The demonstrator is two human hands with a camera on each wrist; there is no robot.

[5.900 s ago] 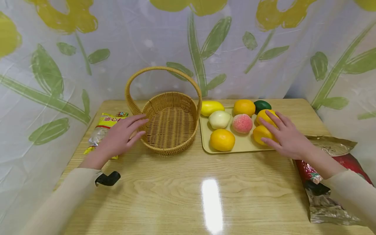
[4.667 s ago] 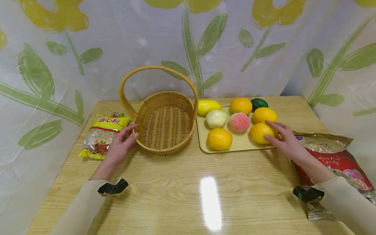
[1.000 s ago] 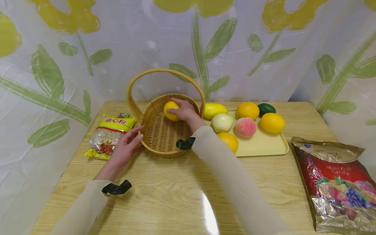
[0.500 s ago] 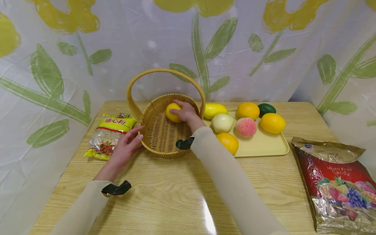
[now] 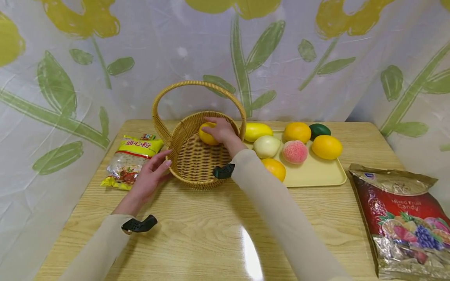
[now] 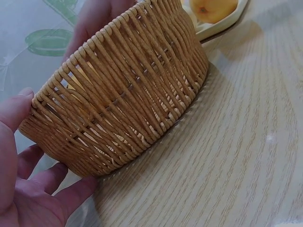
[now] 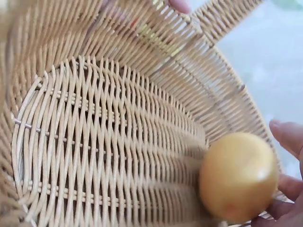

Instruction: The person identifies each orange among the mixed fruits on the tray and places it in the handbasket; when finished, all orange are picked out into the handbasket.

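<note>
A wicker basket (image 5: 197,177) with a tall arched handle stands on the table. My left hand (image 5: 151,175) touches its left side. In the left wrist view the thumb (image 6: 21,101) lies at the rim and the other fingers rest against the outer wall. Inside the basket, near its right wall, is an orange-yellow round fruit (image 7: 239,177). My right hand (image 5: 223,130) reaches over the rim and lies around the fruit's right side. In the right wrist view a gap shows between its thumb (image 7: 286,135) and the fruit. Part of the fruit hides behind the fingers in the head view.
Right of the basket, a pale yellow tray (image 5: 313,179) bears several fruits, among them a pink peach (image 5: 294,152) and a whitish fruit (image 5: 266,146). A yellow pasta bag (image 5: 131,156) lies left. A red candy bag (image 5: 404,218) lies right.
The right hand took a yellow fruit from the tray's front right and carried it left into the basket. In the last half second its fingers have loosened around it. The left hand stays at the basket.
</note>
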